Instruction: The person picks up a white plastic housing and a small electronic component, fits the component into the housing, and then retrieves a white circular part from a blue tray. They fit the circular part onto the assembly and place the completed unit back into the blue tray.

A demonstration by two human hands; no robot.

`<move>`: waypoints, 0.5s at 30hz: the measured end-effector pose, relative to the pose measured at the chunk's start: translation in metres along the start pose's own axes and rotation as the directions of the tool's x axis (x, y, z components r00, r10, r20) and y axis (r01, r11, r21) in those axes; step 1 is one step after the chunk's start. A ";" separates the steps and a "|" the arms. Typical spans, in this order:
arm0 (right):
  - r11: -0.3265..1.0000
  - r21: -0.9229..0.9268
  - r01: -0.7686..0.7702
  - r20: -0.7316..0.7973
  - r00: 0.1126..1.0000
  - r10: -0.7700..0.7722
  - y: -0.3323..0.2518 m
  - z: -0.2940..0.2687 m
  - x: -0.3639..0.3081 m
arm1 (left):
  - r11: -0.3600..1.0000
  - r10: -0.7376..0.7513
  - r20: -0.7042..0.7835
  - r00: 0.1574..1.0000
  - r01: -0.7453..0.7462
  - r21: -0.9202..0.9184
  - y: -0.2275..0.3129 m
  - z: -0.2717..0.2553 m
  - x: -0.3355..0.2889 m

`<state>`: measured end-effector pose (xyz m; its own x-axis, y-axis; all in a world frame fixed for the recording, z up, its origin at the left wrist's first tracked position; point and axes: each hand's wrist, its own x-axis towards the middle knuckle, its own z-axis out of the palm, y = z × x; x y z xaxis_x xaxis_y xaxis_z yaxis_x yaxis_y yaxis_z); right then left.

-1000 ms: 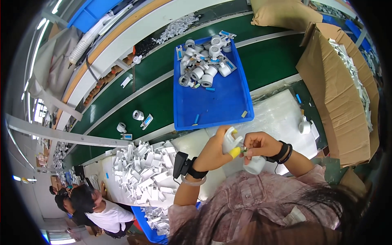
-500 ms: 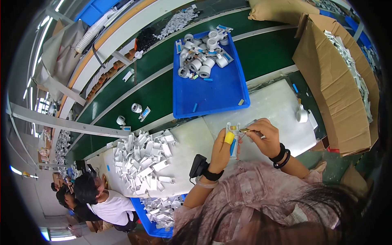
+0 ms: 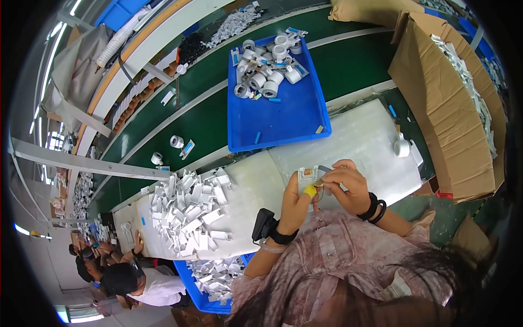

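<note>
Near the table's front edge, my left hand (image 3: 294, 207) is closed on a small white plastic housing (image 3: 307, 174) with a coppery part inside. A yellow cover (image 3: 310, 191) sits at my left thumb's tip. My right hand (image 3: 350, 188) meets it there, its thumb and fingers closed in a pinch on a small flat tan piece (image 3: 320, 183). A thin dark wire loops below this piece. My fingers partly hide both parts, so how they join cannot be seen.
A blue tray (image 3: 278, 128) holding white round fittings lies ahead. White plastic pieces (image 3: 190, 212) are heaped at left, above another blue bin (image 3: 204, 301). A tall cardboard box (image 3: 436, 103) stands at right, near a loose round fitting (image 3: 402, 147). Co-workers (image 3: 155, 283) sit at far left.
The white housing has turned and tipped between my hands. My right hand has shifted slightly left, bringing the tan piece beside the yellow cover. A co-worker at far left has leaned lower.
</note>
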<state>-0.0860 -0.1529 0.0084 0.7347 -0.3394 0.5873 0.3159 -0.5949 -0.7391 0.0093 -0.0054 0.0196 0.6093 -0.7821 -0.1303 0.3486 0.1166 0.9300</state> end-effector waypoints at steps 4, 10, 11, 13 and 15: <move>1.000 0.006 -0.006 0.047 0.999 0.006 -0.002 -0.001 -0.001 | 0.997 -0.012 -0.017 1.000 0.013 0.082 -0.004 0.000 -0.003; 0.993 -0.089 0.082 0.013 0.997 -0.081 0.001 -0.001 0.002 | 0.983 0.011 -0.019 1.000 -0.008 0.185 -0.013 0.000 -0.004; 0.992 -0.087 0.086 -0.002 0.996 -0.086 0.003 0.000 0.001 | 0.981 0.020 -0.015 1.000 -0.017 0.192 -0.013 0.001 -0.003; 0.992 -0.082 0.092 -0.013 0.996 -0.094 0.001 0.002 0.001 | 0.980 0.031 -0.014 0.999 -0.027 0.199 -0.009 0.003 -0.005; 0.992 -0.085 0.095 -0.023 0.995 -0.097 0.000 0.003 0.001 | 0.976 0.034 -0.021 0.999 -0.028 0.216 -0.007 0.003 -0.006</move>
<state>-0.0833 -0.1517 0.0081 0.6863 -0.2970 0.6639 0.3323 -0.6839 -0.6495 0.0009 -0.0034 0.0153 0.6357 -0.7646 -0.1063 0.1690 0.0034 0.9856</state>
